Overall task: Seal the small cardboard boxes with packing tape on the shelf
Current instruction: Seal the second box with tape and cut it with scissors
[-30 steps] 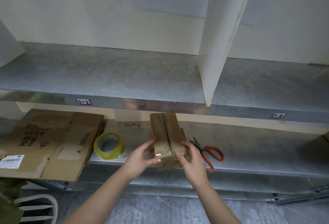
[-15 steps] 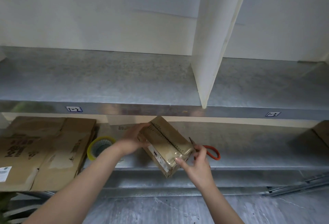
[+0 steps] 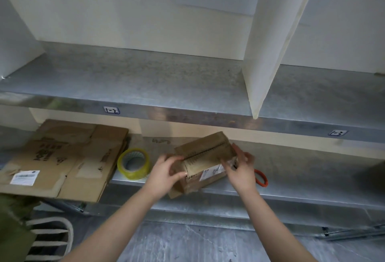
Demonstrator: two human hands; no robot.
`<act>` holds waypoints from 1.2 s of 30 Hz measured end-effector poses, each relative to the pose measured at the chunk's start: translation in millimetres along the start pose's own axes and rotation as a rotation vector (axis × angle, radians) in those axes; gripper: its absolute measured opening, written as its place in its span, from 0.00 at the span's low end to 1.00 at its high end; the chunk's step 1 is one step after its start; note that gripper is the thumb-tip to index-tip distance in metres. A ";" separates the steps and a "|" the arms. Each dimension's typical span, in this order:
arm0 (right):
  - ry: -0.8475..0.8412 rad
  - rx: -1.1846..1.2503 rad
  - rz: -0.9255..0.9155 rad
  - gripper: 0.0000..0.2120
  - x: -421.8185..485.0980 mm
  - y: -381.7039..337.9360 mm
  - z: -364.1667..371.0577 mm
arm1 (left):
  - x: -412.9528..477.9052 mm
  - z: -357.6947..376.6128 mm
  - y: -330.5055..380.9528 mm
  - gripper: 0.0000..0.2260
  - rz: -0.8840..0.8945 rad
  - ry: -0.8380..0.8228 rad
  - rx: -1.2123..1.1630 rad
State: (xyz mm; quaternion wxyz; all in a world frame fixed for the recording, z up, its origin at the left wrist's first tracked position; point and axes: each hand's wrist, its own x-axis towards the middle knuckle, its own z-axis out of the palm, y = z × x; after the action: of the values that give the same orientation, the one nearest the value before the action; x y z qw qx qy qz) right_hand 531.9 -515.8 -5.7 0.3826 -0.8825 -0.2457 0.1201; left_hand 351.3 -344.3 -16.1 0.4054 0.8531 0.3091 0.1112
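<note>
Holding the small cardboard box (image 3: 205, 155) in both hands, I judge I am at the checking stage of one seal. The box is tilted, its long top seam running from lower left up to the right. A glossy strip seems to cover that seam, though I cannot tell how well it is stuck.

My left hand (image 3: 166, 173) grips the left end, fingers curled over the top edge and thumb on the near face. My right hand (image 3: 241, 170) grasps the right end, fingers up along the side.

The box is at the front lip of the lower shelf (image 3: 312, 182), its near corner out past the edge; whether it rests on the metal I cannot tell. The tape roll (image 3: 134, 163) stands just left of my left hand, apart from it. The orange scissors (image 3: 261, 178) lie just beyond my right hand, mostly hidden.

Next, I think, the box must go down flat, freeing a hand for the roll if the ends need tape.
</note>
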 end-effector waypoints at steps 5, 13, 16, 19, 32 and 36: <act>-0.140 0.148 0.015 0.35 0.0 -13.1 2.5 | 34.9 -28.8 3.0 0.34 0.044 -0.296 0.075; -0.238 0.151 -0.006 0.30 -49.9 -8.8 27.7 | -27.2 41.0 11.3 0.30 0.007 0.142 -0.012; -0.252 0.035 -0.156 0.31 -42.1 -8.8 27.1 | -29.3 44.7 12.6 0.25 0.011 0.156 -0.060; -0.247 -0.033 -0.213 0.30 -29.7 -15.2 20.5 | -17.1 27.5 13.7 0.24 0.045 0.076 -0.027; -0.244 -0.234 -0.721 0.20 -88.5 -83.9 90.9 | -37.8 -82.7 -88.2 0.29 0.142 -0.078 0.830; -0.341 -0.337 -0.541 0.24 -77.5 -91.0 155.6 | -23.6 -92.0 -117.7 0.29 0.172 -0.147 0.872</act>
State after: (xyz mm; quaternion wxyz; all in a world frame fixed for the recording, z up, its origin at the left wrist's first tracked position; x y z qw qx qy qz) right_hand 372.7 -407.3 -42.5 0.2032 -0.8035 -0.5469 0.1180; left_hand 240.8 -245.1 -44.7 0.0183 0.9724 0.2255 -0.0570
